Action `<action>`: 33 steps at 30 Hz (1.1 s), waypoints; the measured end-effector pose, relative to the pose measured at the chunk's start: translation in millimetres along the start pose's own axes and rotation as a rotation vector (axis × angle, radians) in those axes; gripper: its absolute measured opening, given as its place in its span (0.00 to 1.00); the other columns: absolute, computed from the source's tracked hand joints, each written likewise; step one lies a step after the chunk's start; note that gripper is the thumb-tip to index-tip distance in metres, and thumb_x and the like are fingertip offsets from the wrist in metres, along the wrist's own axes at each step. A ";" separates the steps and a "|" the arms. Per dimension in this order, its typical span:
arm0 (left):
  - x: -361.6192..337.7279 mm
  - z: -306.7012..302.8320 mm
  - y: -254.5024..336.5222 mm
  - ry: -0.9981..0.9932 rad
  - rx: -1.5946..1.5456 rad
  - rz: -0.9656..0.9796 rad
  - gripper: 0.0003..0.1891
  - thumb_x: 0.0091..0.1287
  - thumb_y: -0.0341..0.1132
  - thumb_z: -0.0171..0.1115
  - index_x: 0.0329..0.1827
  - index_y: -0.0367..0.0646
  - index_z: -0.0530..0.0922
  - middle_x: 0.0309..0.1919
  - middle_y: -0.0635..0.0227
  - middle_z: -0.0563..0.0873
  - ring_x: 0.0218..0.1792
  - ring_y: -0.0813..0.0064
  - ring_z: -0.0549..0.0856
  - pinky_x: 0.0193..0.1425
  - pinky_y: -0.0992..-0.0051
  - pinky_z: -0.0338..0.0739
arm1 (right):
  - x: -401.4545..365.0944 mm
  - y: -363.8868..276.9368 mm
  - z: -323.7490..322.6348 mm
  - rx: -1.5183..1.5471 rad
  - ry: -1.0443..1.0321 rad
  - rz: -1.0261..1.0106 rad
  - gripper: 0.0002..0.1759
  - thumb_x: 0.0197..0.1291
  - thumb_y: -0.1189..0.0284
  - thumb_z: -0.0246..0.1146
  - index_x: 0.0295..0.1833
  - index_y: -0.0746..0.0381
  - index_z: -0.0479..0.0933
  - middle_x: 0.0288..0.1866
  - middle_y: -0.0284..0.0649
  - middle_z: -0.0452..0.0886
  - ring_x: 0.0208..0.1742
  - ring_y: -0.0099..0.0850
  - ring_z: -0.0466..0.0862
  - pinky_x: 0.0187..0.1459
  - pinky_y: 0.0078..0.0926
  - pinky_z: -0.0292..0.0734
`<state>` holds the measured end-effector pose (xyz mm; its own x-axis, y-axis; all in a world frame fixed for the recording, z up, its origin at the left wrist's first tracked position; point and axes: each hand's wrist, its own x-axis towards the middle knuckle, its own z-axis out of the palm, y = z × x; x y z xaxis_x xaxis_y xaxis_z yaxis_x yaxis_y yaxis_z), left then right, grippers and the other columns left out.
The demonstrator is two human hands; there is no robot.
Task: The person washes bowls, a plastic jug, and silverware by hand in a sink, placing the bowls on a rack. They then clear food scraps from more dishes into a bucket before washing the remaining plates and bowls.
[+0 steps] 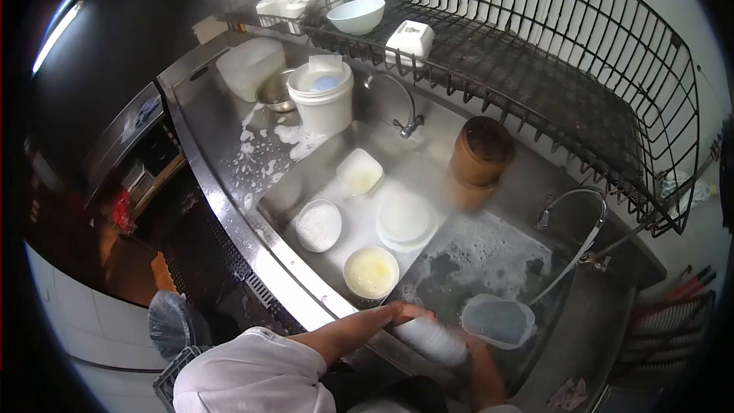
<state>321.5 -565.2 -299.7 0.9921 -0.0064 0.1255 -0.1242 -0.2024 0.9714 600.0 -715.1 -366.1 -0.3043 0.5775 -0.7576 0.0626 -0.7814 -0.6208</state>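
Observation:
At the front edge of the sink, my left hand (409, 313) is closed round one end of a whitish, blurred container (432, 340). Its other end is held by my right hand (475, 348), whose fingers are partly hidden. Close by on the right, a translucent tub (498, 321) floats in the soapy water of the right basin. In the left basin stand a bowl with yellowish liquid (371, 273), a foamy bowl (319, 226), a squarish white bowl (359, 172) and a stack of white plates (407, 218).
A white bucket (324, 99) and a clear tub (251, 67) stand on the foamy left counter. Behind the basins are brown pots (482, 153) and two faucets (409, 124). A wire rack (535, 69) hangs above. A bagged bin (177, 319) stands at lower left.

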 end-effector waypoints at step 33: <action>25.9 -26.9 8.4 -0.018 -1.418 -0.483 0.22 0.68 0.44 0.53 0.58 0.37 0.73 0.56 0.52 0.78 0.57 0.53 0.77 0.59 0.47 0.71 | -135.2 -107.3 147.0 0.918 0.341 -0.412 0.33 0.66 0.47 0.49 0.64 0.63 0.66 0.61 0.42 0.73 0.61 0.35 0.74 0.63 0.39 0.66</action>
<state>345.7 -540.7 -282.9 0.9407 -0.2317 -0.2479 0.3023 0.9040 0.3025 494.7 -744.1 -167.4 0.1531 0.7627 -0.6283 -0.7694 -0.3070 -0.5602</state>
